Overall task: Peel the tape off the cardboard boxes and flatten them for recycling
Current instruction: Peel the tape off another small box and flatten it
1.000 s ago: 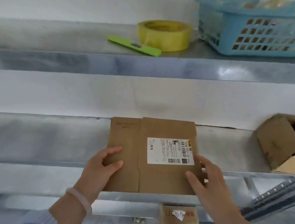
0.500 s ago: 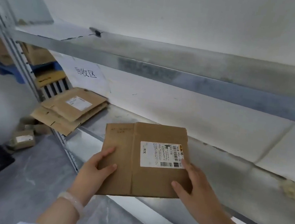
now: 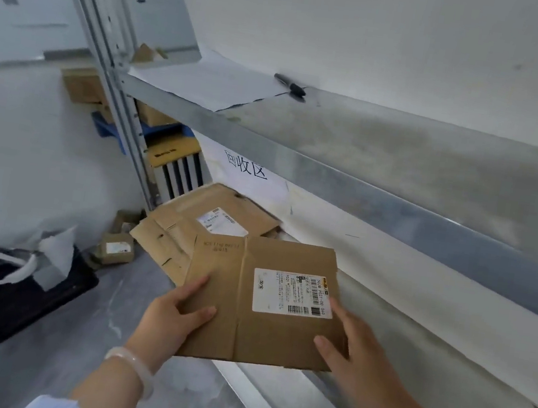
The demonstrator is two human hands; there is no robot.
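- Galvanised metal shelf (image 3: 403, 174), crossing the view from the upright at upper left to the right edge; sheet of paper (image 3: 208, 86) and pen (image 3: 289, 85) on top; lower deck beneath, largely cut off at lower right.
- Grey floor (image 3: 76, 332) at left, carrying a dark bin (image 3: 20, 290) with a white liner and a small closed carton (image 3: 116, 248).
- Pile of flattened boxes (image 3: 188, 223), apparently at the far left end of the lower deck, below a handwritten sign (image 3: 247, 166); near edge covered in view by the held card.
- Flattened box (image 3: 263, 334), held in mid-air between both hands, roughly level, label side up; long axis roughly left to right, centre crease pointing away from the person.
- Deciding relation: pile ahead and to the left of the held box, just past its far left corner, on the left hand's side; hence, probably, a short forward-left carry and a lay-down on top.
- Left hand (image 3: 171, 321), gripping the near left corner; two digits flat on the top face, the rest tucked beneath and unseen.
- Right hand (image 3: 359, 362), gripping the near right edge; thumb on the top face, one finger along the side, others hidden below.
- Label (image 3: 293, 293), white, with print too small to read.
- Not determinable: underside of the box; any tape left on it.
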